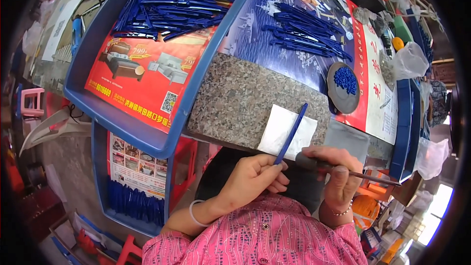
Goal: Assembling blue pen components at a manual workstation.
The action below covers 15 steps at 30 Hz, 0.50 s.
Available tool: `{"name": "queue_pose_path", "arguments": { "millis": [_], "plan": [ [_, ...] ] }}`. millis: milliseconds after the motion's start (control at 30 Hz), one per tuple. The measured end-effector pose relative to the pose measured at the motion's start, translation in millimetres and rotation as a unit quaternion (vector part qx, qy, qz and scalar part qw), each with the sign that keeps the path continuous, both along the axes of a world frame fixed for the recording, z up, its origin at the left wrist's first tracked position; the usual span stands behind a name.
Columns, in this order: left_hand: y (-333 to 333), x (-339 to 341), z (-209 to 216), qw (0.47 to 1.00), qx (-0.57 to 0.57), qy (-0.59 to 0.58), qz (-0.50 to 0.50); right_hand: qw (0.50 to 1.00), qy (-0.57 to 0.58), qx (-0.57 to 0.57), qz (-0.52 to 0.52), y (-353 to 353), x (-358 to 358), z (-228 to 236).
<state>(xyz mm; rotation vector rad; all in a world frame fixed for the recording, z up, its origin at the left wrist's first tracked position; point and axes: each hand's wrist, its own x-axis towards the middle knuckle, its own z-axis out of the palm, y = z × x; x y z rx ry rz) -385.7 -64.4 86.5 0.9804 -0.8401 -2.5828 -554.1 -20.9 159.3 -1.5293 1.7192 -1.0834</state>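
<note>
My left hand [256,175] is closed on the lower end of a slim blue plastic strip [293,131]. The strip slants up across a white pad [275,126] lying on a speckled granite slab [235,95]. On the other side of the pad, my right hand [339,167] wraps round a tool [370,177] with a thick dark end and a thin rod sticking out to the right; its exact kind is unclear. Beyond the slab is a round grey dish [340,104] holding small blue beads [345,79]. Several similar blue strips [309,32] lie in a loose pile farther back.
A large blue tray [181,110] with a heap of blue strips [171,7] stands at the left. Below it, another blue tray [100,176] holds more strips [135,200]. A blue bin [408,127] and clear plastic bags [411,63] are on the right.
</note>
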Motion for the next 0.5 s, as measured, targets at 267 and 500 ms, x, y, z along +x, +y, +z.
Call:
{"name": "queue_pose_path", "arguments": {
  "millis": [267, 500],
  "plan": [
    [1.3, -2.8, 2.9, 1.0, -0.018, -0.018, 0.014, 1.0, -0.011, -0.014, 0.02, 5.6, -7.0, -7.5],
    [4.6, 0.4, -0.1, 1.0, 0.004, -0.009, 0.025, 0.988, -0.022, -0.14, 0.061, -8.9, 0.8, 5.3]
  ]
}}
